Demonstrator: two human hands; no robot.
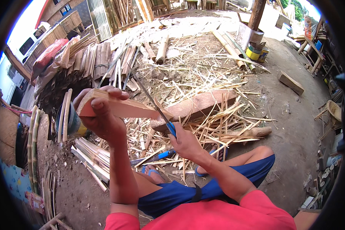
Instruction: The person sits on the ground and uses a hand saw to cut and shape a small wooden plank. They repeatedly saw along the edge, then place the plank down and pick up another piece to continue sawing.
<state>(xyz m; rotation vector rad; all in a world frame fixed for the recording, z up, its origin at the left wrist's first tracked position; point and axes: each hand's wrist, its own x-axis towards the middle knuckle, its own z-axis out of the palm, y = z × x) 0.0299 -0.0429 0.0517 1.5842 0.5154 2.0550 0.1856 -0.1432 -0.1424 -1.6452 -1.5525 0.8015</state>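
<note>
My left hand [110, 124] is raised and wrapped round the thick end of a pale piece of wood [136, 110], thumb on the near side. The piece narrows toward its other end, out in front of my right hand. My right hand [188, 145] is closed on the blue handle of a long-bladed knife [146, 92]. Its dark blade points up and to the left and crosses the narrow end of the wood; whether it touches cannot be made out. Beyond the hands a heavy reddish wooden block [207, 104] lies among the shavings.
Bamboo slivers [218, 142] cover the ground round my sandalled feet. A second blue-handled blade [165, 154] lies there. Split strips [92, 161] and a bucket [74, 119] are at left. Farther off are stacked bamboo [86, 63], poles [230, 50] and a loose wood block [290, 82].
</note>
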